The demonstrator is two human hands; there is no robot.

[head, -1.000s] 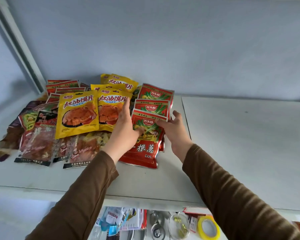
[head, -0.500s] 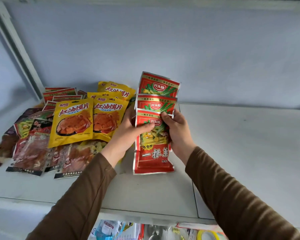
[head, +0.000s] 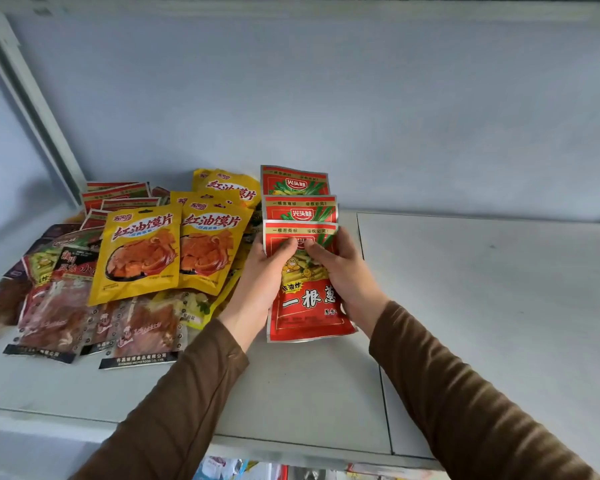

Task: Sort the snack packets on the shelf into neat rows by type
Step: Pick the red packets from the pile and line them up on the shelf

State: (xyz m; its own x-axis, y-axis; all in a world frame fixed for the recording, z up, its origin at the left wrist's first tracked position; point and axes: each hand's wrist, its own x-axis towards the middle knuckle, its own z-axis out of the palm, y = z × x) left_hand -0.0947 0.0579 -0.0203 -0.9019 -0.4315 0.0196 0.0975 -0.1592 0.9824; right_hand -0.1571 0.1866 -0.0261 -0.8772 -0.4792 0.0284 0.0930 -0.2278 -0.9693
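Observation:
Three red snack packets (head: 305, 306) with green onion pictures are fanned in a stepped stack, held upright a little above the white shelf (head: 312, 386). My left hand (head: 262, 278) grips the stack's left edge, thumb on the front packet. My right hand (head: 343, 271) grips its right edge the same way. Left of them lie yellow packets (head: 142, 251) overlapping each other, with clear packets of reddish strips (head: 139, 330) in front. More red packets (head: 118, 199) lie at the back left.
The grey back wall (head: 361, 109) rises behind the shelf. A seam (head: 371, 289) splits the shelf into two boards; the right board (head: 492, 299) is bare. Dark and green packets (head: 49, 258) sit at the far left. A lower shelf with goods (head: 243, 471) shows under the front edge.
Both hands gathered the red packets off the shelf, raised them upright and squared them together. The thumbs have moved closer on the front packet.

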